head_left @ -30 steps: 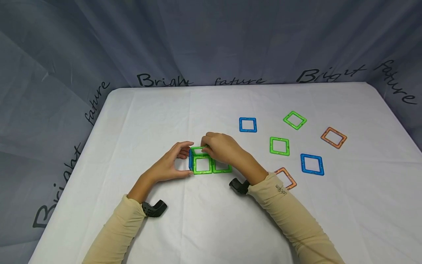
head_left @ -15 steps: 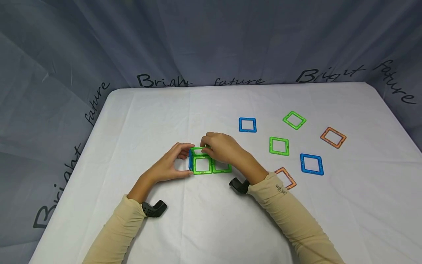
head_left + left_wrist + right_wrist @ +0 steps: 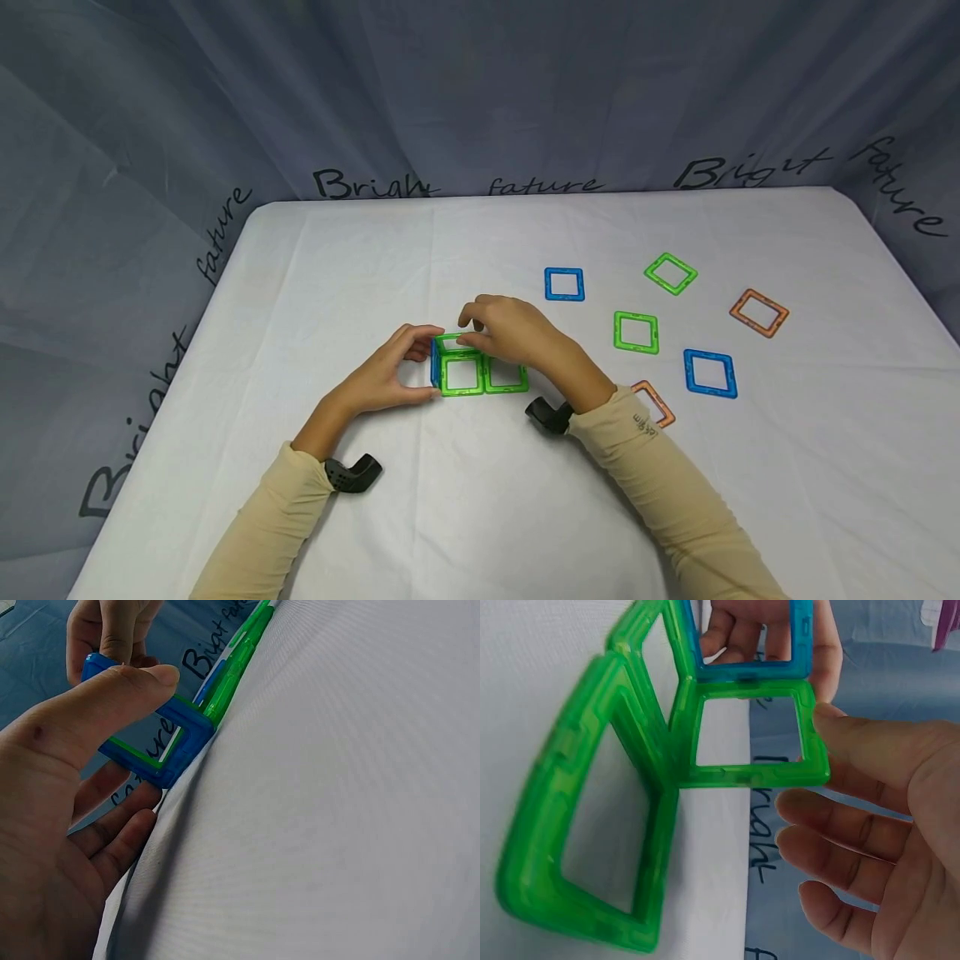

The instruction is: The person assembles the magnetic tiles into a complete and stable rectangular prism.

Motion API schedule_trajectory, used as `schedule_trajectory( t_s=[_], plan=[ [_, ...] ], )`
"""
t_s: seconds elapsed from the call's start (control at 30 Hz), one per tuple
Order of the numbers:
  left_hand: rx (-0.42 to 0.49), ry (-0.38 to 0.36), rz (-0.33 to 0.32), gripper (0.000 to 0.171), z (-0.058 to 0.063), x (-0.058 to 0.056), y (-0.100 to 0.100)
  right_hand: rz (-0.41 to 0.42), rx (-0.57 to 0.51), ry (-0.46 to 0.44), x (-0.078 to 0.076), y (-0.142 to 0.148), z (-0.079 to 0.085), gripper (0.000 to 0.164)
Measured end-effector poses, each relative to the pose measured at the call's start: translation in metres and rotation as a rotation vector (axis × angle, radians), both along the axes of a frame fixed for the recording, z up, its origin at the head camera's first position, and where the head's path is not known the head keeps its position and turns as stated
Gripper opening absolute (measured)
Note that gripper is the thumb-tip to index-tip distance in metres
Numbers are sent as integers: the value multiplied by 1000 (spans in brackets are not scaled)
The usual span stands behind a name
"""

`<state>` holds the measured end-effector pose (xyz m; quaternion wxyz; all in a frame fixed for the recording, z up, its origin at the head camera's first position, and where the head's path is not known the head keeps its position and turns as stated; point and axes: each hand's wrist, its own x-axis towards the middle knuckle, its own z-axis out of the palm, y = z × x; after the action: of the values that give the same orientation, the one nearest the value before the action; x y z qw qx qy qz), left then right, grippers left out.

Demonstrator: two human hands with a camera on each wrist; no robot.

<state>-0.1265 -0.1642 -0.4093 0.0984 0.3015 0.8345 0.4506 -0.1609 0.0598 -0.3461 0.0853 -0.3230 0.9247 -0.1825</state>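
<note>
Left hand point(image 3: 393, 367) grips upright blue magnetic tile point(image 3: 193, 742), right hand point(image 3: 517, 333) loosely parted, gripping nothing, thumb against upright green magnetic tile point(image 3: 750, 776).

Left of the table's point(image 3: 420, 517) middle, two flat frames point(image 3: 462, 392) lie side by side. Upright frames point(image 3: 435, 364) edge the left one's left and far sides. The left hand point(image 3: 382, 372) is left of these, the right hand point(image 3: 517, 332) above the right one. Six loose frames point(image 3: 637, 349) lie farther right. A curtain point(image 3: 480, 83) hangs behind the far edge.

I read black handwritten “Bright” point(image 3: 375, 185) and “fature” point(image 3: 546, 186) on the dark grey cloth curtain point(image 3: 480, 92); my beige sleeve's lettering point(image 3: 646, 426) is illegible.
</note>
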Motion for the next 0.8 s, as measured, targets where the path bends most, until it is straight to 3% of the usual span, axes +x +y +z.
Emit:
schedule_trajectory(
  t_s=[0.37,0.6,0.8],
  plan=[
    [-30,-29,29,79,1,0,3,-27,13,-12,-8,7,11,32],
    [-27,-24,15,72,33,12,11,-50,28,-3,-16,15,15,35],
    [-22,-24,14,72,34,13,12,-82,37,-10,-23,23,19,38]
  ],
)
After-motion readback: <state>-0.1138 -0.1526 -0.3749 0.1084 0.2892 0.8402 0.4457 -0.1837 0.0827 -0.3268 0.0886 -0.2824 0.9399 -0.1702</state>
